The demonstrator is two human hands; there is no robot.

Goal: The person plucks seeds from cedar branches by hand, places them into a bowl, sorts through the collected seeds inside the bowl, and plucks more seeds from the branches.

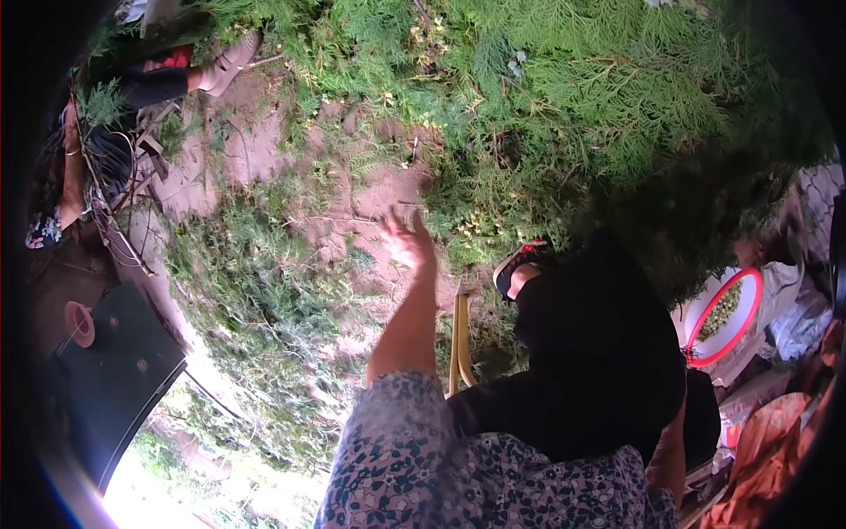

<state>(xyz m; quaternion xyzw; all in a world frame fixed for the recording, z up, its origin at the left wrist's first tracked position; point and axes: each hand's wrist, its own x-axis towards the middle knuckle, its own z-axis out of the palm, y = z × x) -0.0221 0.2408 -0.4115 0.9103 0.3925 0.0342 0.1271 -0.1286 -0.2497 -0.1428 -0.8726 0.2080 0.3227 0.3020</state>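
Note:
My left hand (406,241) is held out above the bare earth, its fingers spread and nothing in it. Cut conifer branches (615,99) with flat green sprays lie piled beyond it and to the right. Looser green sprigs (251,264) cover the ground at the left. My right forearm (669,456) shows beside my dark trousers, while the right hand itself is out of view. Between my left arm and my shoe (519,264) stand yellow legs (459,344), perhaps of a low seat.
At the right sits a white container with a red rim (727,317), holding small green pieces, near plastic bags and orange cloth (760,456). Another person's shoe (228,66) and arm (71,165) are at the upper left. A dark panel (112,377) bears a pink round object (80,324).

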